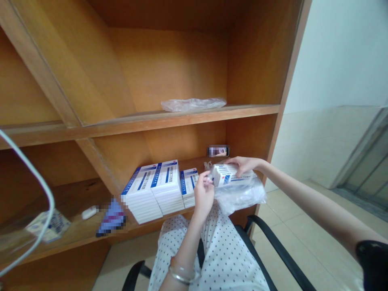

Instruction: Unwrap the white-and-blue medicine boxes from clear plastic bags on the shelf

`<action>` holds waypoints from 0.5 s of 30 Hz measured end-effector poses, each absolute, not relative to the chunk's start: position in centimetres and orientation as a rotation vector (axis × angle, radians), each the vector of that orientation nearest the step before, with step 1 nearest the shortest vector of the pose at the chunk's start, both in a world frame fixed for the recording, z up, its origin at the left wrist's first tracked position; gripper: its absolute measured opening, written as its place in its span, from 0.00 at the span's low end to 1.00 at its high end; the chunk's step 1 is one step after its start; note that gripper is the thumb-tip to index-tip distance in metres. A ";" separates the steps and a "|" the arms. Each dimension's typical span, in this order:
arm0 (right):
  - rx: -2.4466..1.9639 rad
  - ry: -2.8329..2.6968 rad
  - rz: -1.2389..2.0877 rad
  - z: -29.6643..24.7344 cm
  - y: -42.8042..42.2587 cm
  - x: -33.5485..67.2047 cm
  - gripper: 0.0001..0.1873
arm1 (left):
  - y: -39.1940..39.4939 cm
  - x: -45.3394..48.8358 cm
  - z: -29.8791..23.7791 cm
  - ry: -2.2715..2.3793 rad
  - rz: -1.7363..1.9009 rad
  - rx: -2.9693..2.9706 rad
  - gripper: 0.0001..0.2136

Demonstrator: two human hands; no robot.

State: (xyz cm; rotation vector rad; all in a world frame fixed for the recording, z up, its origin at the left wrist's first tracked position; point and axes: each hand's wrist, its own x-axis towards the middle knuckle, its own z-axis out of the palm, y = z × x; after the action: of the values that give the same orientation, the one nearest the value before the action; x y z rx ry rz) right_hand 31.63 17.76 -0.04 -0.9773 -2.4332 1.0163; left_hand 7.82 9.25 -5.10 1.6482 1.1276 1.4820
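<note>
Live at the wooden shelf unit (251, 81): the right hand (244, 165) reaches over a white-and-blue carton (228, 176), fingers (235, 162) clamped across its top, holding it just in front of the lower shelf (75, 226)! Clear plastic wrap (239, 197) bunches around and under the carton, clouding its lower end. Up from below comes the left hand (203, 194), a metal bangle (182, 275) near the wrist, its fingers (206, 178) drawn together at the carton's near end, though the plastic makes it hard to call whether they're actually gripping. Just beside them, three stacks of blue-striped white cartons (166, 188) stand on the shelf, the labels too small to read. Behind, a phone (218, 151) lies with its screen blurred out. Further left, a pixelated blue-and-purple object (110, 218) can't be made out, and a white cable (42, 194) crosses in front of a small carton (48, 226). Crumpled plastic (193, 104) sits on the shelf above, and a black sleeve (372, 262) is cut off at the frame edge
</note>
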 end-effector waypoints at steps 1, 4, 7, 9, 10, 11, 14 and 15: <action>-0.995 -2.483 0.951 -0.1 17.7 31.4 0.41 | 9.5 7.8 -4.9 1.070 1.484 1.571 0.19; -1.102 -2.603 0.761 -0.5 17.6 30.7 0.43 | 9.9 7.9 -4.1 0.961 1.543 1.369 0.17; -1.208 -2.654 0.636 -0.6 17.5 30.8 0.44 | 10.0 8.1 -3.0 0.899 1.586 1.239 0.15; -1.299 -2.673 0.540 -0.4 17.4 31.3 0.44 | 10.0 8.2 -2.3 0.865 1.592 1.200 0.15; -1.368 -2.666 0.469 -0.3 17.3 31.7 0.42 | 10.0 8.3 -2.0 0.857 1.595 1.193 0.15; -1.447 -2.649 0.389 -0.1 17.1 32.2 0.40 | 10.0 8.3 -1.7 0.858 1.600 1.196 0.15; -1.657 -2.591 0.158 0.7 16.4 33.4 0.29 | 10.4 8.5 -0.8 0.897 1.629 1.250 0.13; -1.711 -2.565 0.078 1.1 16.1 33.7 0.24 | 10.5 8.6 -0.4 0.910 1.641 1.274 0.12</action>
State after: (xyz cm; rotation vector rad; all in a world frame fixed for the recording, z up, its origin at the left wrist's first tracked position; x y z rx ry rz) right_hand 33.68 16.12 1.07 -1.7114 -2.5653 0.0783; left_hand 8.64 10.52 -0.35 1.2745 0.9102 1.6413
